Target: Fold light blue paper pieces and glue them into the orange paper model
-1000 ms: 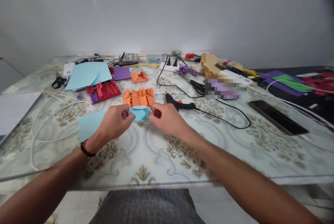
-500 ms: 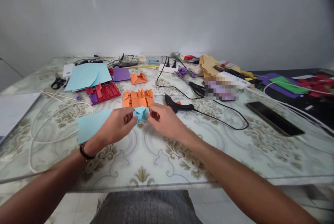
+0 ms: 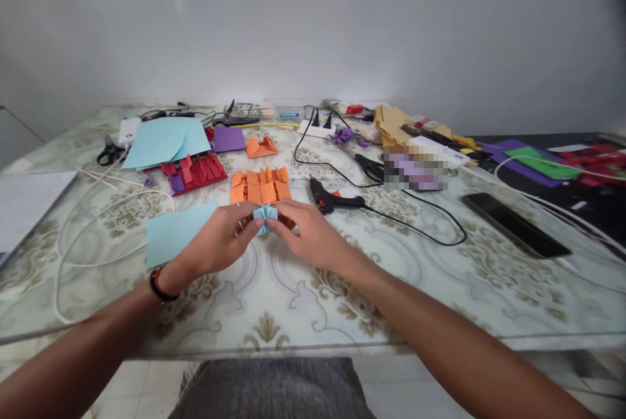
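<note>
A small folded light-blue paper piece point(image 3: 265, 214) is pinched between both hands over the middle of the table. My left hand point(image 3: 225, 234) is closed on its left side, thumb in front and fingers behind. On the right side my right hand point(image 3: 306, 233) grips it the same way, the two thumbs close together. Just behind the hands lie orange folded paper pieces point(image 3: 261, 184), their near edge partly covered by my fingers. A flat light-blue paper sheet point(image 3: 171, 236) lies beside and partly behind my left hand.
A black glue gun point(image 3: 337, 201) with its cord lies right of my hands, and a phone point(image 3: 516, 223) farther right. Red folded paper pieces point(image 3: 198, 173), light-blue sheets point(image 3: 166, 139) and scissors point(image 3: 110, 152) are at back left. A white power strip point(image 3: 317, 129) stands behind.
The fingers have drawn closer together, and the blue paper has gone from a wider, spread shape to a more compact one with its folds pressed inward.
</note>
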Demonstrator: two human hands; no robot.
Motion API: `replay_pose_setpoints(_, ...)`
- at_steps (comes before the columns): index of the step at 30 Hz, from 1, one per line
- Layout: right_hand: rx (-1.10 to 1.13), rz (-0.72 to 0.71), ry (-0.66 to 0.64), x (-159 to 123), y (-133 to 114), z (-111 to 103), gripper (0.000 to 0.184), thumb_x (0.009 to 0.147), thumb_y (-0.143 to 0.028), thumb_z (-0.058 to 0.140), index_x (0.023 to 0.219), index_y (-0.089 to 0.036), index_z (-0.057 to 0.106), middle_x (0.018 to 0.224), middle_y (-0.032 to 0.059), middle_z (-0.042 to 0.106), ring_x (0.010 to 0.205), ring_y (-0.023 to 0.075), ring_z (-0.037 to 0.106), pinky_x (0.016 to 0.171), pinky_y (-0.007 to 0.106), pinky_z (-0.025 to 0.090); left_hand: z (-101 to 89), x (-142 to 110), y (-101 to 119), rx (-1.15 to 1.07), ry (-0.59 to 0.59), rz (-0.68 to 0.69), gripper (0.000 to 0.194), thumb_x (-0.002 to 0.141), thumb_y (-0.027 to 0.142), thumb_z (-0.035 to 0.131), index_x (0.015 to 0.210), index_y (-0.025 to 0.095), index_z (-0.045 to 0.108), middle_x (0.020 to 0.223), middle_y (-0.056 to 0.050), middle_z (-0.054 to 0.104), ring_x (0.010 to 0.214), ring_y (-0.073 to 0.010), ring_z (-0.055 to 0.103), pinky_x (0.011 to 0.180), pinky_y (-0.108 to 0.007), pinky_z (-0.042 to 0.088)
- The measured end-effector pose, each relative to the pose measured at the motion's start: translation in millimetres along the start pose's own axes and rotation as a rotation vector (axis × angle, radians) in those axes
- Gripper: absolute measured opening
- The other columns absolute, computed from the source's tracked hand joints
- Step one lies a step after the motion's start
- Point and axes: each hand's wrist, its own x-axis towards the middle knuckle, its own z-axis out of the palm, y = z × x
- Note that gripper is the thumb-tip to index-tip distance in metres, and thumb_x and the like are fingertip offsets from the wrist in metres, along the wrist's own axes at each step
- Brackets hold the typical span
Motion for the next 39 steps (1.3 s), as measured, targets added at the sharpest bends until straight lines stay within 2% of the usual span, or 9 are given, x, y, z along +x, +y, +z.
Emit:
replay_pose_setpoints(3,0.107,0.069,-0.003,0,-2,-3,0.026,0.100,-0.031,0.055,0.078,-0.019,0.053,0.076,-0.0001,0.053,0.069,0.0140,0.050,0.064,0.027,0.040,-2.7,1,-1,-0.172,-0.021,-0.067,0.030,0.099,0.035,0.053,0.073,0.019,0.051,0.062,0.002,0.052,0.058,-0.0132,0.051,0.055,-0.026,0.039)
replay_pose_setpoints(7,0.451,0.163,-0.083,-1,-3,-7,0.026,0.097,-0.041,0.061,0.087,-0.017,0.061,0.078,-0.0001,0.055,0.070,0.0136,0.053,0.064,0.027,0.047,-6.0,2,1,-0.453,-0.105,-0.079,0.031,0.100,0.039,0.055,0.079,0.017,0.060,0.066,0.001,0.058,0.061,-0.0131,0.054,0.058,-0.025,0.046)
replay_pose_setpoints(13,0.816,0.116,-0.315,-5,-7,-10,0.022,0.093,-0.037,0.070,0.095,-0.015,0.067,0.086,0.0037,0.066,0.073,0.0136,0.061,0.064,0.025,0.053,-11.9,-5,8,-0.726,-0.302,-0.006,0.027,0.101,0.037,0.059,0.085,0.017,0.067,0.080,-0.003,0.065,0.068,-0.0132,0.057,0.059,-0.024,0.050)
replay_pose_setpoints(18,0.885,0.096,-0.328,-6,-9,-12,0.022,0.093,-0.037,0.072,0.097,-0.015,0.069,0.085,0.0043,0.069,0.072,0.0131,0.062,0.064,0.026,0.052,-12.7,-8,8,-0.764,-0.333,-0.023,0.022,0.100,0.035,0.061,0.091,0.016,0.069,0.084,-0.004,0.066,0.070,-0.0139,0.058,0.063,-0.026,0.050)
replay_pose_setpoints(21,0.857,0.088,-0.281,-5,-10,-13,0.026,0.093,-0.041,0.071,0.095,-0.015,0.068,0.080,0.0025,0.066,0.068,0.0122,0.058,0.062,0.025,0.050,-10.4,-7,8,-0.721,-0.267,-0.028,0.025,0.100,0.035,0.059,0.087,0.015,0.068,0.077,-0.003,0.065,0.064,-0.0126,0.055,0.060,-0.025,0.048)
replay_pose_setpoints(25,0.720,0.170,-0.137,-2,-7,-14,0.035,0.093,-0.048,0.069,0.080,-0.017,0.062,0.070,-0.0005,0.058,0.063,0.0124,0.055,0.060,0.026,0.048,-9.0,-5,7,-0.593,-0.066,-0.101,0.031,0.097,0.034,0.060,0.072,0.016,0.060,0.058,0.002,0.055,0.054,-0.0103,0.048,0.053,-0.023,0.041)
replay_pose_setpoints(29,0.580,0.219,-0.035,1,-2,-15,0.042,0.091,-0.051,0.068,0.070,-0.019,0.053,0.063,-0.0023,0.053,0.061,0.0126,0.052,0.061,0.027,0.044,-10.3,-2,5,-0.414,0.107,-0.146,0.036,0.094,0.033,0.061,0.063,0.018,0.049,0.052,0.004,0.052,0.050,-0.0094,0.043,0.050,-0.023,0.034)
replay_pose_setpoints(32,0.516,0.238,-0.013,2,-1,-16,0.041,0.090,-0.051,0.068,0.069,-0.020,0.050,0.064,-0.0030,0.051,0.060,0.0128,0.052,0.061,0.028,0.043,-10.2,-1,5,-0.326,0.142,-0.157,0.036,0.092,0.033,0.060,0.062,0.019,0.047,0.050,0.004,0.050,0.048,-0.0095,0.041,0.048,-0.024,0.032)
replay_pose_setpoints(39,0.381,0.238,-0.014,0,-4,-13,0.036,0.092,-0.045,0.062,0.069,-0.020,0.048,0.063,-0.0033,0.048,0.058,0.0123,0.048,0.057,0.027,0.037,-7.9,-1,10,-0.251,0.121,-0.116,0.036,0.092,0.033,0.059,0.062,0.019,0.046,0.053,0.004,0.048,0.051,-0.0095,0.041,0.050,-0.025,0.030)
